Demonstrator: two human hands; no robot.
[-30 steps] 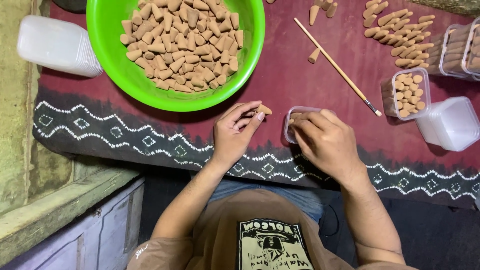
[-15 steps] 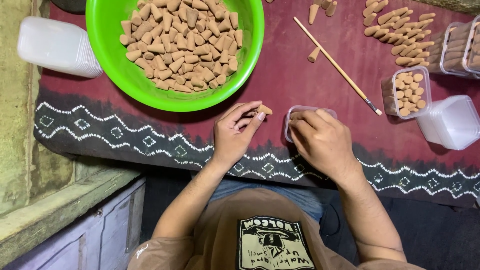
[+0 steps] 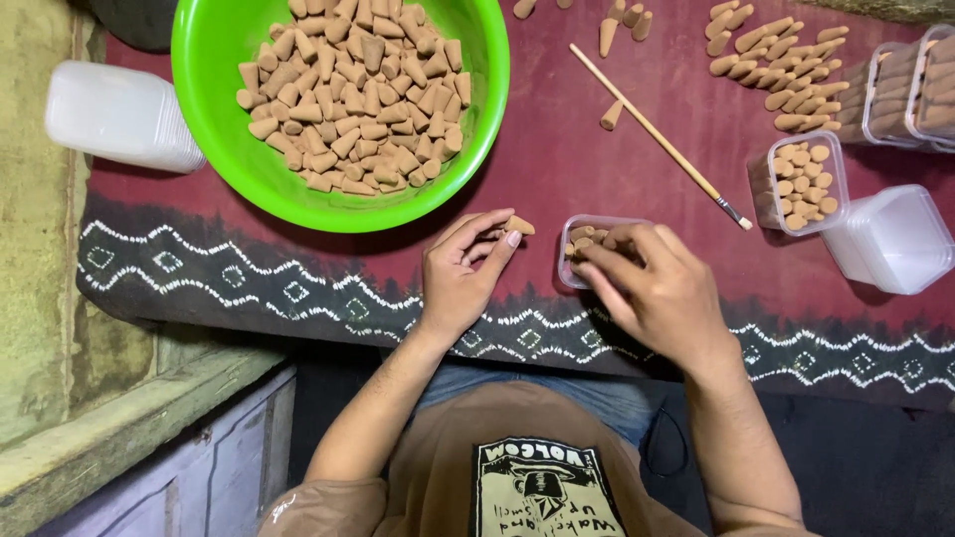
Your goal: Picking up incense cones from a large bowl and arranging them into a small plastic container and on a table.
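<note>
Small clear plastic box (image 3: 587, 231) sits on the dark red cloth (image 3: 557, 149) near the front edge of the table, partly filled with tan cones standing side by side; right hand (image 3: 662, 288) covers most of it, fingers curled down over the box and touching the cones inside, pinching or pressing one, exact grip hidden by the knuckles. Left hand (image 3: 463, 273) just beside the box on its left, resting on the cloth, fingers closed around a few tan cones, one cone (image 3: 518, 226) sticking out at the fingertips. Hands close together, not touching. Behind the left hand, big green bowl (image 3: 209, 119) heaped with loose tan cones (image 3: 348, 89). Thin wooden brush (image 3: 662, 139) lies diagonally on the cloth behind the box, bristle end toward the right; one stray cone (image 3: 611, 115) just beside its handle. Further right, a second clear box (image 3: 801, 182) packed full of cones, upright tips showing, and next to it a stack of empty cloudy plastic boxes (image 3: 890, 239) lying tilted. Far right top, more filled boxes (image 3: 910, 89) and a loose scatter of cones (image 3: 781, 60) on the cloth. Another stack of cloudy containers (image 3: 114, 114) left of the bowl, at the cloth's edge. Cloth has a black border with white zigzag pattern (image 3: 298, 288) along the front.
</note>
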